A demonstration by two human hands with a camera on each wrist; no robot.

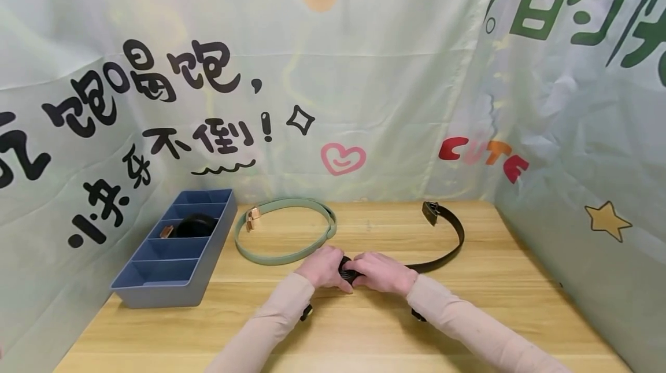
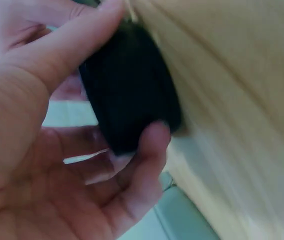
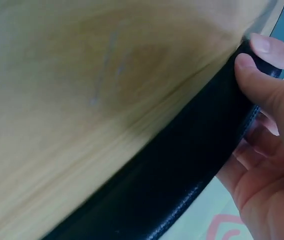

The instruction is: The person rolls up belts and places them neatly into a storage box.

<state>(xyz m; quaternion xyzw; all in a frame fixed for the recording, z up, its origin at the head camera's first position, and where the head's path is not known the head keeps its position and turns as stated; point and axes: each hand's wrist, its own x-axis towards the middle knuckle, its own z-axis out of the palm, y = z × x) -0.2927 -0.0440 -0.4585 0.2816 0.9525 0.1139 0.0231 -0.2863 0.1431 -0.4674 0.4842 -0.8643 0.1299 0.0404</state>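
Observation:
A black belt [image 1: 461, 240] stands on edge on the table, its near end wound into a small coil [image 1: 347, 272]. The rest of the strap curves away to the right and back to a dark buckle [image 1: 430, 213]. My left hand [image 1: 325, 269] grips the coil from the left; in the left wrist view its thumb and fingers curl round the coil's wide black side [image 2: 132, 90]. From the other side my right hand [image 1: 382, 273] holds the belt. The right wrist view shows its thumb and fingers pinching the strap [image 3: 182, 150] where it meets the coil.
Behind my left hand lies a pale green belt [image 1: 276, 259] in a loose loop with a rose-gold buckle [image 1: 252, 218]. At left stands a blue-grey divided tray [image 1: 156, 298]; one compartment holds a rolled black belt [image 1: 196, 225]. Printed cloth hangs behind and on both sides.

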